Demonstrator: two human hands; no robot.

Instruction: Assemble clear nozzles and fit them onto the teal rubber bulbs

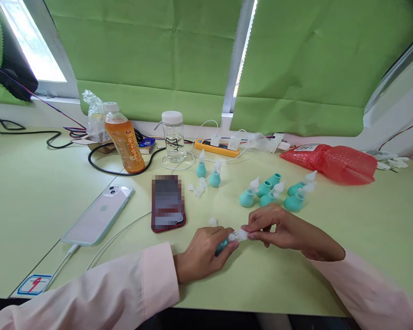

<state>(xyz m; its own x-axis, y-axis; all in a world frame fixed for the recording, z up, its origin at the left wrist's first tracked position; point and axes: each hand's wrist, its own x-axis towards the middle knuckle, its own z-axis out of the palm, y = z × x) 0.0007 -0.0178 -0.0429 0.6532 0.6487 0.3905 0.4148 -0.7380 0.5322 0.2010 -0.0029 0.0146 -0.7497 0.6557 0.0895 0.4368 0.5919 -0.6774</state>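
The left hand [206, 252] is curled round a teal bulb [222, 246], while the right hand's thumb and fingertips pinch the clear tip [242, 234] at its mouth; a crooked push or too hard a squeeze could make it slip. Beyond the right hand, upright bulbs [294, 202] could be knocked, but nearer the person the table [261, 286] leaves room before its edge.

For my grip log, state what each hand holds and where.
Left hand: a teal bulb, around its body. Right hand: a translucent nozzle, pinched at its outer end.
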